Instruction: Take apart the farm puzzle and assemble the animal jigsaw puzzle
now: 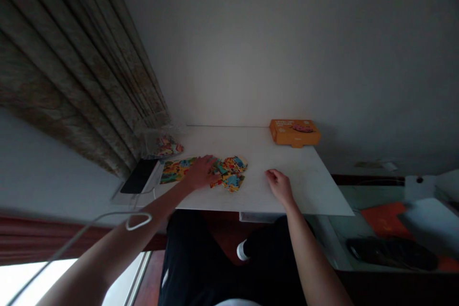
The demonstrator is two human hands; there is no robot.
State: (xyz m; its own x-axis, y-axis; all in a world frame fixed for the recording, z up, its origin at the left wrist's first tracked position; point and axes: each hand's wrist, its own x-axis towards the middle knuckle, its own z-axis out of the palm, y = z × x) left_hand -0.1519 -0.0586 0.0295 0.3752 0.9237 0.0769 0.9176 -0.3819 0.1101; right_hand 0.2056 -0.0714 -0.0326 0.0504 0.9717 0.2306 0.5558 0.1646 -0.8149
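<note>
Colourful jigsaw puzzle pieces (233,181) lie in a loose heap near the middle of the white table. To their left is a flat, brightly printed rectangle (172,169), partly covered by my left hand (201,173). That hand is open, its fingers stretched out at the left edge of the heap; whether it touches a piece I cannot tell. My right hand (279,185) rests over the table to the right of the pieces, apart from them. Its fingers are curled closed, and anything inside them is hidden.
An orange box (296,133) stands at the table's back right. A clear plastic bag of colourful pieces (165,146) sits at the back left by the curtain (107,71). A black phone-like slab (140,177) lies at the left edge, and a white cable (138,217) hangs near my left forearm.
</note>
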